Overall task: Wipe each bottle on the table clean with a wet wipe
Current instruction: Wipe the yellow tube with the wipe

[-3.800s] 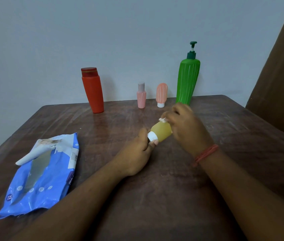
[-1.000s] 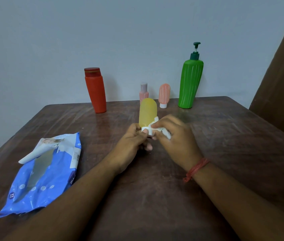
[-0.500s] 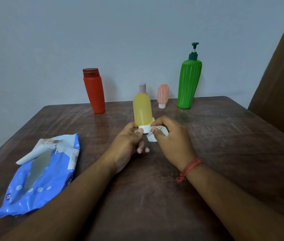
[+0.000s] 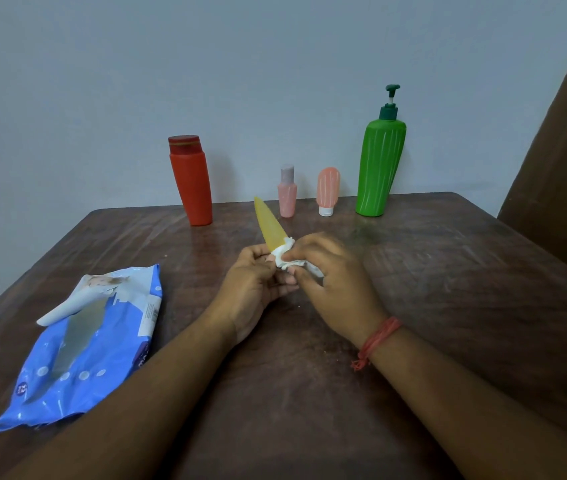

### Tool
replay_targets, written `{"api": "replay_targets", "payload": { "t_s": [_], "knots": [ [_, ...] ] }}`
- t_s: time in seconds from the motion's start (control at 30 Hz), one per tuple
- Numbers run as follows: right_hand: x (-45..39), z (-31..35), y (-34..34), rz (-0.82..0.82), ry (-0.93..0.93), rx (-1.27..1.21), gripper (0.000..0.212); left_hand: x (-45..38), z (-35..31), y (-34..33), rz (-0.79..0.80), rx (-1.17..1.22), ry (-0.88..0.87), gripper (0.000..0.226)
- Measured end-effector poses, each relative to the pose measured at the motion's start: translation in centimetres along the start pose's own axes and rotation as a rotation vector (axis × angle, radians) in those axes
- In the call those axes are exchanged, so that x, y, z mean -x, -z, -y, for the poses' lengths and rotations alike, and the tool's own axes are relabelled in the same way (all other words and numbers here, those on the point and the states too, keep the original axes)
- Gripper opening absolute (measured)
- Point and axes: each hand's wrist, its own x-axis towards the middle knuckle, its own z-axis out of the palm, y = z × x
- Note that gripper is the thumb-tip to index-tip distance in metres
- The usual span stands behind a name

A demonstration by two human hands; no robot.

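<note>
A small yellow bottle [image 4: 270, 225] is held cap-down above the table's middle, its rounded end tilted up and to the left. My left hand [image 4: 252, 284] grips it at the cap end. My right hand [image 4: 330, 275] presses a crumpled white wet wipe [image 4: 287, 259] around the cap, which the wipe hides. Along the back edge stand a red bottle [image 4: 192, 181], a small pink bottle [image 4: 287, 194], a peach tube [image 4: 328, 190] on its white cap, and a tall green pump bottle [image 4: 379, 164].
A blue wet-wipe pack [image 4: 81, 344] lies at the left with its flap peeled open. The brown wooden table [image 4: 448, 289] meets a pale wall at the back. A brown curtain [image 4: 566, 168] hangs at the right.
The yellow bottle was upright and now leans up-left, showing its narrow side. The wipe has bunched around its cap, with both hands staying close together at the table's middle.
</note>
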Motion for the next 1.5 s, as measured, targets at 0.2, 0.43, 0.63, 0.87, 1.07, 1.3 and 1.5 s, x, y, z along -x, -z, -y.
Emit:
{"api": "replay_targets", "payload": {
  "t_s": [0.2, 0.43, 0.63, 0.87, 1.07, 1.3, 1.5],
  "knots": [
    [0.1, 0.3, 0.1, 0.091, 0.117, 0.069, 0.019, 0.0, 0.0, 0.3, 0.068, -0.002, 0.011, 0.032],
    [-0.2, 0.1, 0.4, -0.034, 0.158, 0.201, 0.016, -0.1, 0.1, 0.2, 0.094, 0.021, 0.002, 0.05],
    [-0.4, 0.0, 0.8, -0.077, 0.169, 0.214, 0.017, -0.1, 0.2, 0.2, 0.111, -0.05, 0.002, 0.056],
    [-0.1, 0.1, 1.0, -0.073, 0.213, 0.221, 0.017, 0.0, 0.1, 0.3, 0.165, -0.026, 0.014, 0.055],
    [0.0, 0.0, 1.0, -0.11, 0.197, 0.201, 0.017, 0.5, 0.2, 0.5, 0.212, -0.115, -0.017, 0.052],
    [-1.5, -2.2, 3.7, -0.433, 0.002, 0.22, 0.015, 1.3, 0.5, -0.5, 0.367, -0.475, -0.074, 0.042],
    [-1.1, -1.9, 3.3, -0.246, 0.182, 0.31, 0.04, 1.0, 0.4, -0.2, 0.334, -0.281, -0.036, 0.041]
  ]
}}
